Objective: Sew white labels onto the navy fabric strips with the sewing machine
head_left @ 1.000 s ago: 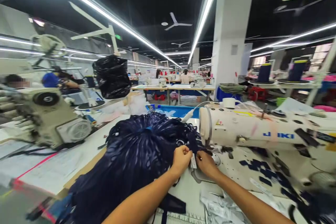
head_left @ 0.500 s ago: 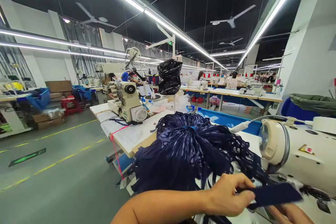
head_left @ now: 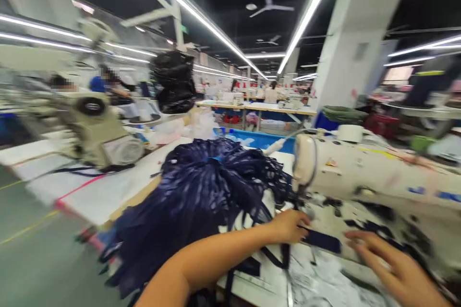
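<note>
My left hand (head_left: 290,226) is closed on one end of a flat navy fabric strip (head_left: 323,241), close to the needle end of a white sewing machine (head_left: 374,165). The strip's other end points right, toward my right hand (head_left: 391,264). That hand is apart from the strip, with its fingers stretched out and nothing visible in them. A big bundle of navy straps (head_left: 201,187), tied with a blue band (head_left: 213,159), lies beside my left forearm. Several loose strap ends hang over the table's front.
Left of the bundle stands another sewing machine (head_left: 104,129), blurred, on a white table (head_left: 133,180). A black plastic bag (head_left: 173,81) covers something behind it. A blue bin (head_left: 259,140) sits behind the bundle. People work at far tables.
The view has swung right, showing more of the near machine. My right hand has come away from the navy strip, which is lower now. My left hand still grips it.
</note>
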Tool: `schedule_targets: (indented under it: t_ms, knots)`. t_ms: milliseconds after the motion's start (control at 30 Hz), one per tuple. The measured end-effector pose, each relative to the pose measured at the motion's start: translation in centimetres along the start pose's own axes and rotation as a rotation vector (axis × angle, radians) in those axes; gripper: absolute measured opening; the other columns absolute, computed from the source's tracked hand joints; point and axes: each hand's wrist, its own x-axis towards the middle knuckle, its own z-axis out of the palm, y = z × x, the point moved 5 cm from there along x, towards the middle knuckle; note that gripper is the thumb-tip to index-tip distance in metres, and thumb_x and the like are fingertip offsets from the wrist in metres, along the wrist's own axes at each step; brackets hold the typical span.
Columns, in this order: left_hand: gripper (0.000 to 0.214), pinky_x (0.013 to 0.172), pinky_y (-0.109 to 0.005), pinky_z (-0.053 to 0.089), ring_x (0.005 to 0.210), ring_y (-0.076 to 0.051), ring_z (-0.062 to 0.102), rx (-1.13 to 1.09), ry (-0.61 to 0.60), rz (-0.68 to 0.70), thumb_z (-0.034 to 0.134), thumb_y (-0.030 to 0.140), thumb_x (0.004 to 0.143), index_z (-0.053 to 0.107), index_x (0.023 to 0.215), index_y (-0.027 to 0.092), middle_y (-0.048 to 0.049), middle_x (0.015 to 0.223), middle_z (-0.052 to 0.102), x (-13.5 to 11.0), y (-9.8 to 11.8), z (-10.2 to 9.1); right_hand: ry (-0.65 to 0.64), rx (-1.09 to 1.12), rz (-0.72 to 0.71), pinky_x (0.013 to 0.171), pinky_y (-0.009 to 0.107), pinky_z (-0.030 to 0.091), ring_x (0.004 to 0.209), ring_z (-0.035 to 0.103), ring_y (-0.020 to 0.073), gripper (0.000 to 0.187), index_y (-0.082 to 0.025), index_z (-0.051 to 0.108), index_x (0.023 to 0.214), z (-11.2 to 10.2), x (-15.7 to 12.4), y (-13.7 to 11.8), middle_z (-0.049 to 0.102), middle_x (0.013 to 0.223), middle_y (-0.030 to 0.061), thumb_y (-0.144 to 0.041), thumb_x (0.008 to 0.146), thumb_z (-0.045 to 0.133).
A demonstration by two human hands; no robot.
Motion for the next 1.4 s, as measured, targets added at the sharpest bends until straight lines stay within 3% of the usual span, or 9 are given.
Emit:
schedule_targets:
  t_ms: [67,200,333,433,633,767,867,967,1400]
  knots:
    - [0.033,0.081,-0.031,0.045,0.09,-0.021,0.058,0.022,0.038,0.037,0.055,0.009,0.075,0.055,0.109,0.011,-0.0087,0.098,0.063,0.5,-0.4,-0.2,-0.268,0.067,0.002,0.073,0.032,0.048,0.094,0.056,0.0227,0.032,-0.02,0.059,0.101,1.2,0.0,-2.8,0.058,0.106,0.0128,-0.039,0.087,0.037]
    - [0.027,0.084,-0.037,0.042,0.094,-0.022,0.053,0.087,0.073,0.178,0.051,0.005,0.074,0.054,0.101,0.01,-0.0104,0.103,0.056,1.0,-1.2,-1.1,-0.363,0.004,0.012,0.07,0.03,0.045,0.082,0.057,0.0198,0.028,-0.014,0.057,0.099,2.6,2.3,-5.7,0.061,0.097,0.0091,-0.027,0.086,0.035]
    - [0.016,0.085,-0.039,0.039,0.096,-0.022,0.052,0.439,0.019,0.514,0.044,0.011,0.082,0.059,0.08,0.014,-0.0077,0.098,0.059,-1.1,-0.3,-1.6,-0.398,-0.069,-0.043,0.074,0.029,0.042,0.085,0.055,0.0195,0.021,-0.013,0.057,0.094,2.9,2.7,-6.1,0.06,0.096,0.0089,-0.018,0.085,0.038]
    - [0.015,0.089,-0.043,0.036,0.097,-0.022,0.053,0.578,0.004,0.622,0.045,0.015,0.083,0.058,0.089,0.014,-0.0074,0.097,0.062,-2.7,-0.3,-1.7,-0.409,-0.086,-0.047,0.072,0.029,0.041,0.083,0.055,0.0195,0.019,-0.014,0.056,0.093,2.9,2.9,-5.8,0.06,0.092,0.0085,-0.017,0.084,0.04]
    - [0.021,0.091,-0.041,0.034,0.101,-0.021,0.053,0.636,0.092,0.642,0.041,0.014,0.084,0.057,0.097,0.013,-0.0091,0.106,0.061,-3.0,-0.9,-1.5,-0.198,0.011,0.089,0.052,0.023,0.034,0.056,0.048,0.014,0.02,-0.019,0.041,0.069,3.5,5.1,-4.8,0.051,0.063,0.0004,-0.028,0.086,0.035]
    - [0.023,0.085,-0.039,0.04,0.099,-0.022,0.054,0.649,0.076,0.593,0.043,0.012,0.08,0.056,0.099,0.011,-0.0105,0.108,0.06,-2.6,-1.0,-1.1,-0.227,0.163,0.184,0.047,0.021,0.03,0.044,0.04,0.0108,0.018,-0.019,0.035,0.067,5.6,6.2,-4.6,0.043,0.049,-0.0043,-0.026,0.084,0.037]
    - [0.023,0.081,-0.037,0.042,0.099,-0.023,0.054,0.655,0.084,0.58,0.042,0.011,0.08,0.056,0.098,0.01,-0.0116,0.108,0.06,-2.5,-1.0,-0.9,-0.207,0.113,0.163,0.049,0.021,0.029,0.048,0.039,0.0111,0.008,-0.017,0.048,0.08,6.7,6.6,-5.0,0.041,0.052,-0.0049,-0.017,0.08,0.04]
    - [0.023,0.078,-0.036,0.043,0.099,-0.023,0.055,0.67,0.101,0.588,0.041,0.01,0.08,0.056,0.097,0.01,-0.0124,0.106,0.06,-2.6,-1.1,-0.7,-0.204,0.06,0.167,0.051,0.022,0.032,0.052,0.043,0.0125,0.029,-0.013,0.05,0.106,7.5,6.5,-5.1,0.042,0.052,-0.0055,-0.011,0.079,0.041]
    - [0.02,0.078,-0.036,0.043,0.098,-0.023,0.055,0.683,0.118,0.599,0.045,0.011,0.08,0.058,0.095,0.008,-0.0133,0.105,0.061,-2.6,-1.4,-0.1,-0.221,-0.118,0.163,0.058,0.025,0.044,0.059,0.055,0.0168,0.037,-0.007,0.058,0.112,7.7,6.1,-5.4,0.06,0.061,0.0045,-0.013,0.08,0.04]
